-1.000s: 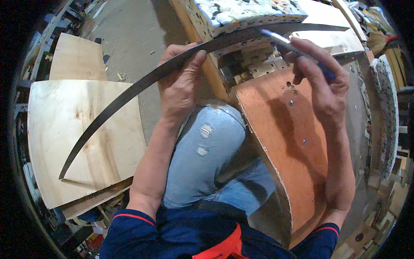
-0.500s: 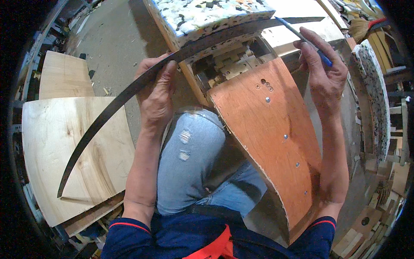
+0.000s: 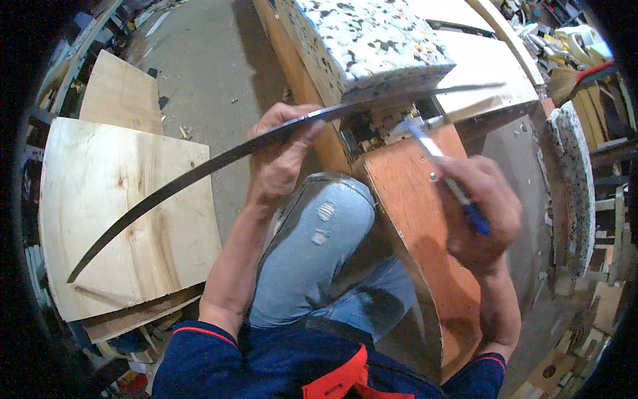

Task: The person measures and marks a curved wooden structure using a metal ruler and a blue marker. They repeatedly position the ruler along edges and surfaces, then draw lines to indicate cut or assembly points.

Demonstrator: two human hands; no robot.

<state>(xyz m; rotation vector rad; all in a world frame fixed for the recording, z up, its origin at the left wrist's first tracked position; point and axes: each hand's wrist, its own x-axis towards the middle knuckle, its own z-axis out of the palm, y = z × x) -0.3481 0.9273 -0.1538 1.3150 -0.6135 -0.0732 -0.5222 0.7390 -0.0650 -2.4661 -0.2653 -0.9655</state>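
Note:
My left hand [image 3: 282, 156] is closed on a long, thin, dark metal strip [image 3: 166, 189], pinching it near its middle. The strip runs from above the pale plywood at the left to the far right, passing just in front of a speckled foam block [image 3: 372, 50]. A blue and white pen [image 3: 432, 147] sits in my right hand [image 3: 488, 209], tip pointing away to the upper left, toward the strip. That hand is smeared by motion and hovers over the orange-brown wooden board [image 3: 419, 219]. Beyond the board's far end, metal parts [image 3: 382, 130] show in a wooden frame.
Pale plywood sheets [image 3: 126, 219] lie at the left. A white board [image 3: 488, 66] is at the far right, near a broom [image 3: 565, 83]. Another speckled foam piece [image 3: 575, 193] stands along the right side. Wood offcuts [image 3: 551, 372] fill the lower right.
The pen and my right hand have come down and nearer, over the board. My left hand has shifted right with the strip, which lies at a flatter angle. The whole view has shifted too.

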